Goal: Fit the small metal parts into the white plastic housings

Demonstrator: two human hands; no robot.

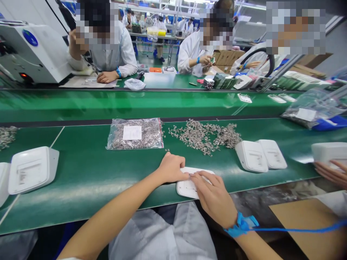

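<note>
A white plastic housing [187, 189] lies near the front edge of the green work surface, between my two hands. My left hand [172, 169] is closed at its far left side, fingers curled and thumb pressed on its top. Over its right part my right hand [215, 193] is bent, fingertips together close to the left thumb. Whatever sits under those fingertips is too small or hidden to name. Beyond the hands spreads a loose pile of small metal clips [199, 135]. A clear bag [135, 133] of similar metal pieces, with a white label, lies left of the pile.
White housings stand at right [253, 157] and left [34, 169]. Another person's hand [332, 171] touches a housing at far right. A blue cord [298, 229] runs from my right wristband. Across the green belt [162, 104], people work at a bench. More clips [7, 136] lie far left.
</note>
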